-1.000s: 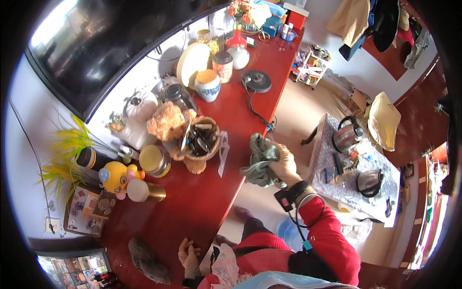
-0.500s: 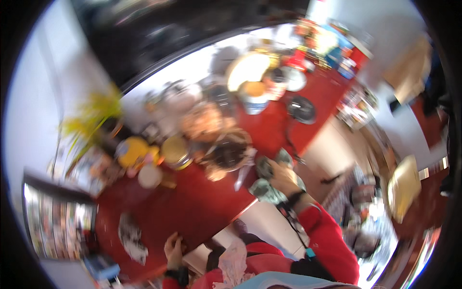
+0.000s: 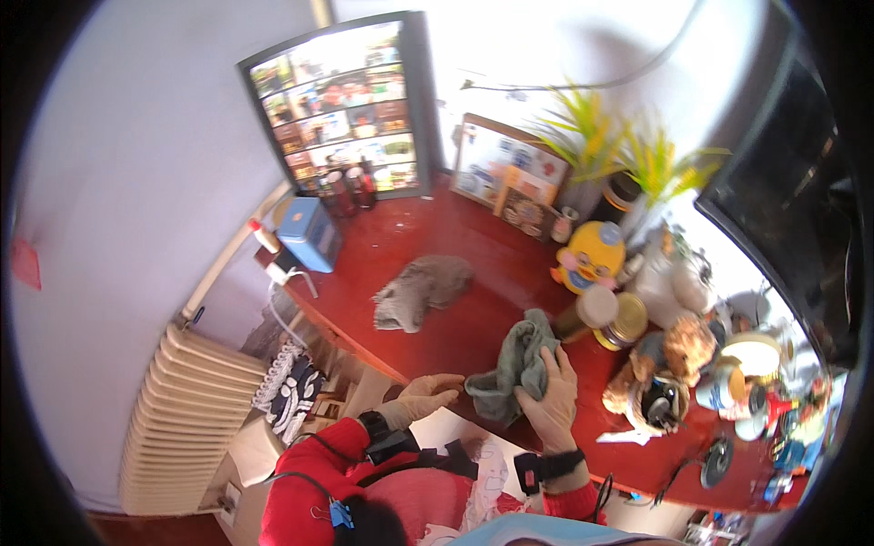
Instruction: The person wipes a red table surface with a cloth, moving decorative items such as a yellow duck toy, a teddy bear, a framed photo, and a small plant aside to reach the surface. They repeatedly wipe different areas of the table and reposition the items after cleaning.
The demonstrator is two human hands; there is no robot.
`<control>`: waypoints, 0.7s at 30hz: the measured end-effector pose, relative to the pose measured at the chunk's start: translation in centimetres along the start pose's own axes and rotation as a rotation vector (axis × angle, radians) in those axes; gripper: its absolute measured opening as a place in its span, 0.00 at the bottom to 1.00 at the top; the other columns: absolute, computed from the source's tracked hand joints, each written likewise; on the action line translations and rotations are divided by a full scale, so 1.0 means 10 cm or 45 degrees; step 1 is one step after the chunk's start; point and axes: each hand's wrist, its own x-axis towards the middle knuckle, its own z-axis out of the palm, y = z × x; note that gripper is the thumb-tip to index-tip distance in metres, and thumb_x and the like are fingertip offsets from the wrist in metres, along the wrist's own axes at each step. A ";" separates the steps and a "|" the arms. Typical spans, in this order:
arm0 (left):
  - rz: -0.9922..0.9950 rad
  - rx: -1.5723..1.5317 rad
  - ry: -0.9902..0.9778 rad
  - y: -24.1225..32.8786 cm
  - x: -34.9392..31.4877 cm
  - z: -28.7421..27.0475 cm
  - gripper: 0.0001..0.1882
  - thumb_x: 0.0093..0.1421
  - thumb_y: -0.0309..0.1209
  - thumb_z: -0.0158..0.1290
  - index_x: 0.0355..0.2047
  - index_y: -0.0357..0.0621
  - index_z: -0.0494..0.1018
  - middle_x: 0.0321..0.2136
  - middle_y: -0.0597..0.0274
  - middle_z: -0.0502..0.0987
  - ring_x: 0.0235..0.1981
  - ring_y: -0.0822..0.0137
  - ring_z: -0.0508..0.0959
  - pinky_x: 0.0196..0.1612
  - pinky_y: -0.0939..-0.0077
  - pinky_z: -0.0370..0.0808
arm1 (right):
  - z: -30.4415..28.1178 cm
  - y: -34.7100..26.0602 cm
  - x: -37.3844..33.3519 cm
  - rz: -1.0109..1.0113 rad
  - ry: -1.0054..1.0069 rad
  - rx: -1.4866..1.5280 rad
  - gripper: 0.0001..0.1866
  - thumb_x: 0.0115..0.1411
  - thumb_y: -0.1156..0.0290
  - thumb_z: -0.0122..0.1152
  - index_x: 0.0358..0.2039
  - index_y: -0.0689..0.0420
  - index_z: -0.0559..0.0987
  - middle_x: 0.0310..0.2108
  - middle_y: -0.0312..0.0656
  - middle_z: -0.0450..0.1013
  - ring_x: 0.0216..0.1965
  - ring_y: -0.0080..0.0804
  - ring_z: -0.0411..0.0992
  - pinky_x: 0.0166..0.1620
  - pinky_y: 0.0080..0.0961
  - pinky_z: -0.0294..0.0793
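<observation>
My right hand point(image 3: 552, 400) is closed on a grey-green cloth point(image 3: 510, 375), which hangs bunched over the front edge of the red table point(image 3: 355, 282). Thumb and fingers grip its right side. To the left of that cloth my left hand point(image 3: 421, 400) has its fingers stretched toward it; the fingertips come close to its edge, and I cannot tell if they touch. A second, grey-brown cloth point(image 3: 426, 284) lies crumpled on the tabletop, beyond my left hand.
Jars point(image 3: 626, 320), a yellow duck figure point(image 3: 592, 259) and a brown plush dog point(image 3: 687, 346) crowd the right side. At the back stand a plant point(image 3: 587, 136), a picture frame point(image 3: 350, 109) and a blue box point(image 3: 308, 235). A radiator point(image 3: 187, 409) is at the left.
My view has swung left along the table. The right hand has brought the grey-green cloth from the table's right part to the front edge, close to my left hand.
</observation>
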 end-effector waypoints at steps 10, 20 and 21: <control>0.557 -0.075 1.197 0.53 -0.64 -2.07 0.45 0.56 0.22 0.62 0.70 0.35 0.51 0.65 0.45 0.60 0.65 0.55 0.63 0.67 0.65 0.61 | 1.42 -0.10 0.62 -0.013 0.145 -0.611 0.39 0.42 0.60 0.70 0.58 0.49 0.72 0.64 0.49 0.64 0.66 0.48 0.59 0.69 0.52 0.46; 0.836 -0.071 1.396 1.18 0.33 -3.15 0.66 0.43 0.15 0.68 0.74 0.52 0.37 0.70 0.50 0.50 0.68 0.55 0.56 0.69 0.60 0.57 | 1.42 -0.16 0.66 -0.140 0.323 -0.608 0.41 0.35 0.64 0.74 0.55 0.48 0.75 0.60 0.46 0.68 0.62 0.47 0.63 0.66 0.52 0.53; 0.875 -0.129 1.433 1.19 0.37 -3.15 0.66 0.43 0.14 0.67 0.74 0.53 0.37 0.69 0.50 0.50 0.67 0.56 0.57 0.68 0.60 0.58 | 1.42 -0.14 0.66 -0.121 0.316 -0.605 0.42 0.34 0.64 0.75 0.56 0.46 0.74 0.60 0.45 0.68 0.63 0.46 0.63 0.67 0.52 0.53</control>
